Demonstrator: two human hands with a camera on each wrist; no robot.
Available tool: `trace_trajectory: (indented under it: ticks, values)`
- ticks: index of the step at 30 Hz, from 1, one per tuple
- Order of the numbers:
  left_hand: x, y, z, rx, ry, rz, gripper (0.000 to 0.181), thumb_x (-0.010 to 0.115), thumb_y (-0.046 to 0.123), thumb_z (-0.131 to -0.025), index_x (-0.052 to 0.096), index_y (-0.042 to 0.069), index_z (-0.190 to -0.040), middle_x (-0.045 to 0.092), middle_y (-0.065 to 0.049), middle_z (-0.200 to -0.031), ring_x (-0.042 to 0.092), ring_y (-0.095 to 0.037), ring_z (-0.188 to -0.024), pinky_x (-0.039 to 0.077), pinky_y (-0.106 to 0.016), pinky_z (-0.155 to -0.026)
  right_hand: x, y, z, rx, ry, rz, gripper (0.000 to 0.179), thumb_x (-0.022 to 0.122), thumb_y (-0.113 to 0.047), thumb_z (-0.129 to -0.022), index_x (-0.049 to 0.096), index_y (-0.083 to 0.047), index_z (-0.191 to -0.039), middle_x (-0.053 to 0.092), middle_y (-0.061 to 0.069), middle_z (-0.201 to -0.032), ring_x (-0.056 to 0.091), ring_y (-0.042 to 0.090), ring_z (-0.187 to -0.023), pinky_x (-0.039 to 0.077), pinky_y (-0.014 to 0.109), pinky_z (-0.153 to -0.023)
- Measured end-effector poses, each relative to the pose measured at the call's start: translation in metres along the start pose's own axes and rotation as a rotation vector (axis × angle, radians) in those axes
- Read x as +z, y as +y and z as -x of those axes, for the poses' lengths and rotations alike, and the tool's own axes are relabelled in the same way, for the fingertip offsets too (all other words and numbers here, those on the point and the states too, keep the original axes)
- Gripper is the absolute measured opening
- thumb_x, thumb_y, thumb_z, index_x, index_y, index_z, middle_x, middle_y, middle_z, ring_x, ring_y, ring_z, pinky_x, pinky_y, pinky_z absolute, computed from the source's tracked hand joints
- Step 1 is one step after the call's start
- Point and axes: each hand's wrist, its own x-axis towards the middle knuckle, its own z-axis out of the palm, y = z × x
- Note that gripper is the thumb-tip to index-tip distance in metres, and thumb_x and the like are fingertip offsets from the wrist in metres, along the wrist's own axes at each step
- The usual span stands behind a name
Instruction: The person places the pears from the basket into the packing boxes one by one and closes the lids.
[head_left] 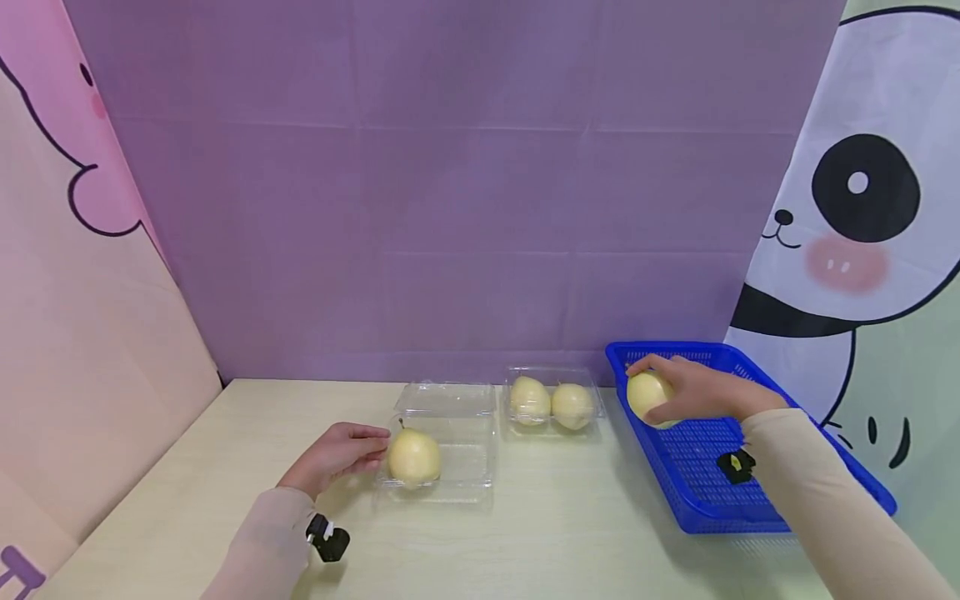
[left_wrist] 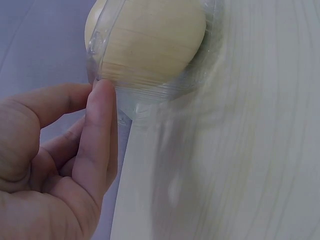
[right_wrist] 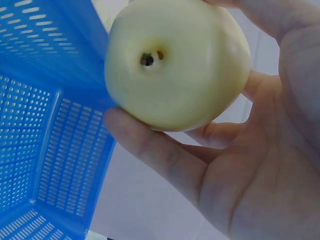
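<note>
In the head view my right hand (head_left: 693, 390) grips a pale yellow pear (head_left: 648, 395) over the left side of the blue basket (head_left: 727, 492). Up close in the right wrist view, the fingers curl round that pear (right_wrist: 175, 65), and its dark, hollowed end faces the camera. My left hand (head_left: 341, 454) pinches the left rim of an open clear plastic box (head_left: 468, 467) between thumb and fingers. Inside that box, on its left side, rests another pear (head_left: 415, 457), stem up. The left wrist view has this pear (left_wrist: 150, 40) behind the clear plastic wall, just above the fingertips.
Behind and right of the open box stands a second clear box (head_left: 555, 375) holding two pears (head_left: 530, 400). The open box's lid (head_left: 446, 400) lies folded back. A purple cloth (head_left: 465, 208) hangs behind the wooden table (head_left: 540, 533); a panda-print cloth (head_left: 862, 275) hangs at right.
</note>
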Motion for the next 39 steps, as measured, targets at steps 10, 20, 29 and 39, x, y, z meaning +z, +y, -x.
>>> trace_trajectory:
  ticks: [10,20,29,39]
  values:
    - [-0.002,-0.004,-0.002,0.008,-0.013,0.006,0.038,0.062,0.002,-0.098,0.054,-0.020,-0.127,0.067,-0.008,-0.093,0.063,-0.011,-0.077,0.059,-0.024,-0.071,0.005,-0.016,-0.006,-0.028,-0.016,-0.001,0.063,0.081,-0.032,-0.080,0.052,-0.024,-0.135,0.052,0.012,-0.114,0.050,0.032,-0.101,0.053,0.042,-0.071]
    - [-0.003,-0.003,-0.001,0.017,-0.019,0.005,0.038,0.062,0.002,-0.098,0.054,-0.020,-0.127,0.067,-0.009,-0.093,0.063,-0.010,-0.077,0.058,-0.023,-0.070,0.011,-0.027,-0.016,-0.058,-0.023,0.003,0.060,0.080,-0.031,-0.081,0.053,-0.025,-0.134,0.052,0.012,-0.115,0.051,0.032,-0.102,0.054,0.042,-0.074]
    - [0.000,-0.001,0.000,-0.008,0.000,0.007,0.035,0.062,0.002,-0.098,0.056,-0.018,-0.126,0.067,-0.009,-0.092,0.063,-0.011,-0.076,0.058,-0.022,-0.069,0.021,-0.038,-0.023,-0.091,-0.039,-0.031,0.058,0.079,-0.031,-0.081,0.053,-0.027,-0.133,0.051,0.011,-0.114,0.051,0.030,-0.099,0.054,0.040,-0.073]
    - [-0.001,-0.004,0.000,0.012,-0.008,0.003,0.037,0.062,0.003,-0.098,0.054,-0.020,-0.127,0.068,-0.008,-0.094,0.063,-0.011,-0.077,0.058,-0.023,-0.070,0.029,-0.048,-0.031,-0.153,-0.049,-0.059,0.059,0.080,-0.030,-0.080,0.055,-0.023,-0.134,0.052,0.009,-0.112,0.051,0.028,-0.098,0.052,0.039,-0.073]
